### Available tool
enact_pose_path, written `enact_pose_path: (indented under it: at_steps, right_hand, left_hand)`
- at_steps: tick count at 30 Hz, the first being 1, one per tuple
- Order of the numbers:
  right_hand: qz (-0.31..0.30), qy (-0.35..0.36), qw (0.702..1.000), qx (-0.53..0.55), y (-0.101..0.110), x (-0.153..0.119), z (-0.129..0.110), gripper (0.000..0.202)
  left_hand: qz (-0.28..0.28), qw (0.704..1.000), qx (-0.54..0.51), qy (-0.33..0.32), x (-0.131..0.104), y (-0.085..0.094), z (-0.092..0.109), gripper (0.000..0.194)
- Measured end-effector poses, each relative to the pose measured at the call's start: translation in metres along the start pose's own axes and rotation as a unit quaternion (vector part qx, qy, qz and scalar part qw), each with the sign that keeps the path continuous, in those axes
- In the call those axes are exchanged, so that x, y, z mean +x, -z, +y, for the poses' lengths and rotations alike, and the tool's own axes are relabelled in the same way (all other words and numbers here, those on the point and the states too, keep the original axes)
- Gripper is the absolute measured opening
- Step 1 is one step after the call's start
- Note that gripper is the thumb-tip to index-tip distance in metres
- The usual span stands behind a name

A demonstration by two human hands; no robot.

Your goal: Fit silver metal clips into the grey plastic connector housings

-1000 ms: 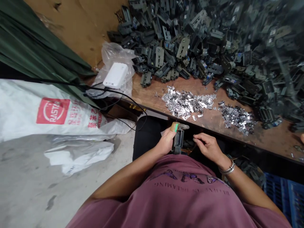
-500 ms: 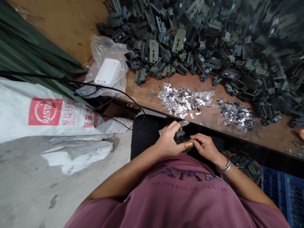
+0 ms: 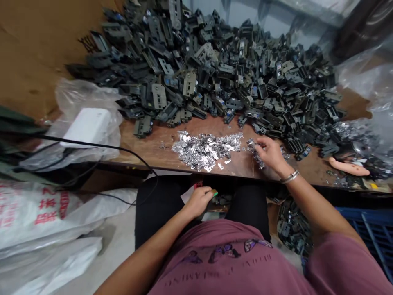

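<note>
My right hand (image 3: 270, 155) is over the smaller pile of shiny metal pieces (image 3: 255, 153) on the brown table, its fingers bent together at the pile's top edge. What its fingertips hold, if anything, is too small to tell. Above my lap, my left hand (image 3: 201, 200) is closed, with a small green-tipped thing at its fingertips that I cannot make out. The larger pile of silver metal pieces (image 3: 204, 150) lies left of my right hand. Behind both piles is a big heap of dark plastic housings (image 3: 227, 69).
A white box (image 3: 87, 126) rests on clear plastic at the left, with a black cable (image 3: 123, 148) looping past the table edge. A flesh-coloured doll arm (image 3: 349, 167) lies at the right. Below stand a container of dark parts (image 3: 294, 227) and a blue crate (image 3: 368, 233).
The view has swung right. My right hand has gone from beside my left hand up to the smaller metal pile. The dark part in my left hand no longer shows.
</note>
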State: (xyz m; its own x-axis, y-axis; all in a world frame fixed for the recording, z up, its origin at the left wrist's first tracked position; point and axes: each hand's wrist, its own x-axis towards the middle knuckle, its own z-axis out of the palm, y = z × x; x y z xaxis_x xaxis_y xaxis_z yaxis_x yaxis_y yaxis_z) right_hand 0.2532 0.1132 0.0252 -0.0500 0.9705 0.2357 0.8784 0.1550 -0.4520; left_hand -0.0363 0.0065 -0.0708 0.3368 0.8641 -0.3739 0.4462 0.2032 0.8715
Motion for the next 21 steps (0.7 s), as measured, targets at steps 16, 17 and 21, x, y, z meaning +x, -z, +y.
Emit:
enact_pose_path:
  at_steps: [16, 17, 21]
  right_hand:
    - [0.022, -0.165, 0.985, -0.051, -0.035, 0.069, 0.034, 0.04]
    - [0.029, -0.161, 0.987, -0.012, -0.035, 0.066, 0.032, 0.038]
    - [0.046, -0.091, 0.988, 0.119, -0.033, 0.032, 0.003, 0.029]
  left_hand:
    - [-0.068, 0.984, -0.164, -0.031, 0.002, -0.036, 0.025, 0.027]
    - [-0.075, 0.979, -0.185, -0.033, 0.0, -0.032, 0.031, 0.027]
    - [-0.072, 0.956, -0.284, -0.016, -0.002, -0.016, 0.055, 0.038]
